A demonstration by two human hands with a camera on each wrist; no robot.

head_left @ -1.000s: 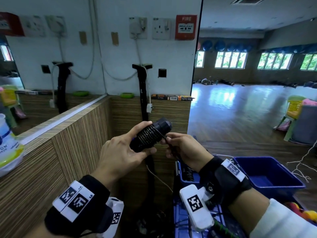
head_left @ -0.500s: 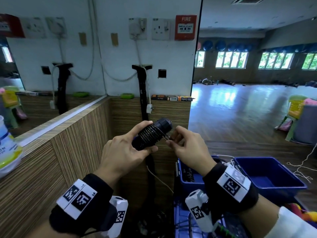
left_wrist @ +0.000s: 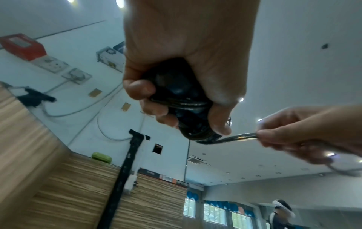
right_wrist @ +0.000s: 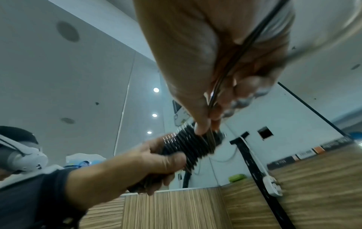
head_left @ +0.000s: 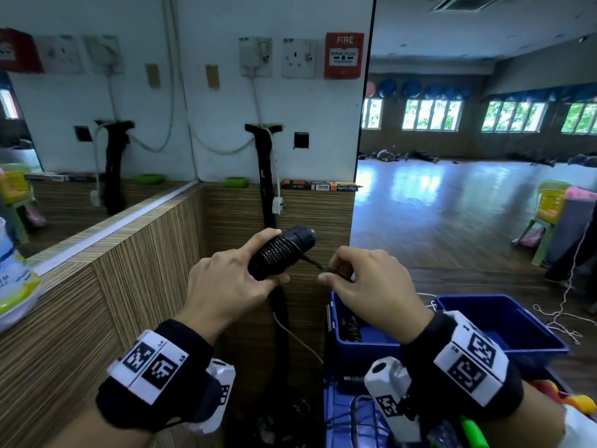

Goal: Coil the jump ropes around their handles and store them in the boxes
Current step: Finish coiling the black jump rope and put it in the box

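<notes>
My left hand (head_left: 232, 279) grips a black jump rope handle bundle (head_left: 281, 252) at chest height, with thin dark rope coiled round it in many turns. The same bundle (right_wrist: 190, 145) shows in the right wrist view, held by the left hand (right_wrist: 156, 161). My right hand (head_left: 365, 286) pinches the free rope strand (head_left: 311, 261) just right of the bundle, pulled taut. In the left wrist view the strand (left_wrist: 237, 137) runs from the coil (left_wrist: 197, 133) to the right hand's fingertips (left_wrist: 264, 136). Below stand two blue boxes: the near box (head_left: 358, 341) holds a coiled rope, the right box (head_left: 504, 324) looks empty.
A wood-grain counter (head_left: 113, 286) and mirror run along the left, with a white tub (head_left: 13, 279) on the ledge. A black bar and white cable (head_left: 268, 189) hang on the wall ahead. White string (head_left: 565, 305) lies on the floor at right. Green and colourful items (head_left: 471, 431) sit bottom right.
My right hand has swung from under the bundle out to its right side, drawing the rope strand taut. The left hand and bundle stayed nearly still.
</notes>
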